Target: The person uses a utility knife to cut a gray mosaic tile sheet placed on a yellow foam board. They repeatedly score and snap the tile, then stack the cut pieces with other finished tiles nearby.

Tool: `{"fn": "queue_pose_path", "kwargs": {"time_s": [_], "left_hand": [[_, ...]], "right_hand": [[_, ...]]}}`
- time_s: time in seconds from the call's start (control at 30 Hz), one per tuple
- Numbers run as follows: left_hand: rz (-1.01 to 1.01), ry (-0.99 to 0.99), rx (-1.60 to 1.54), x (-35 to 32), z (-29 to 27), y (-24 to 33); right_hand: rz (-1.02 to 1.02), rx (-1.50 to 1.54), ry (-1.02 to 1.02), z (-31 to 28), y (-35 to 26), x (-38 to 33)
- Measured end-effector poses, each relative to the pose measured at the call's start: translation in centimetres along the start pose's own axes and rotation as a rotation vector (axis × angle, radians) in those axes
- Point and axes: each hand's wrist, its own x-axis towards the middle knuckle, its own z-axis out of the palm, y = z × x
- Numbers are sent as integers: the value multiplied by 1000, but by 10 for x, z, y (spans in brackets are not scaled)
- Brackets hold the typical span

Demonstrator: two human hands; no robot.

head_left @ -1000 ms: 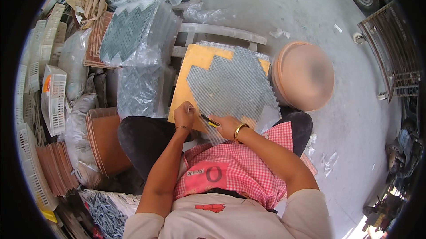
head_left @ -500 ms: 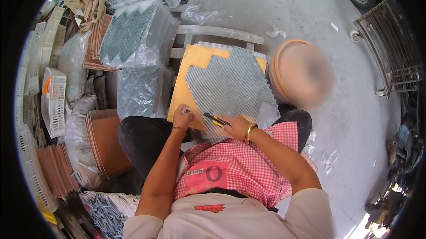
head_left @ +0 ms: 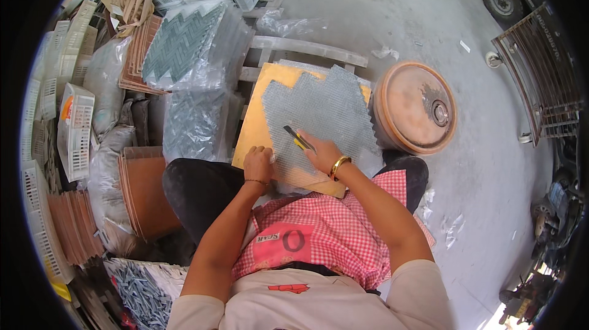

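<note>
A grey mesh-backed mosaic tile sheet (head_left: 325,106) with stepped edges lies on a yellow board (head_left: 254,124) in front of me. My right hand (head_left: 319,153) grips a black and yellow utility knife (head_left: 299,138), its front end over the sheet's near part. At the sheet's near left edge, my left hand (head_left: 258,163) has its fingers curled together over the board. A small whitish bit shows by its fingertips; what it pinches is too small to make out.
Left of the board stand plastic-wrapped stacks of green herringbone tile sheets (head_left: 184,42). A round lidded orange-brown bucket (head_left: 414,109) stands to the right. Beneath the board is a pallet (head_left: 310,46). A box of loose grey tile strips (head_left: 138,293) sits at lower left, and a metal cart (head_left: 540,72) at far right.
The tile sheet has shifted away from me, baring the board's near corner. My right hand with the knife has moved slightly farther forward; my left hand has turned, fingers now down at the sheet's edge.
</note>
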Motion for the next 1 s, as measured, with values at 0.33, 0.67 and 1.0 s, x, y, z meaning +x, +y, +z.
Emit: {"fn": "queue_pose_path", "kwargs": {"time_s": [0.33,0.67,1.0], "left_hand": [[-148,-49,-49,48,-11,-25],[-104,84,-95,46,6,-29],[-72,165,-152,43,3,-35]], "right_hand": [[104,23,-112,25,-43,47],[265,105,-142,41,-52,33],[248,0,-77,54,-64,4]]}}
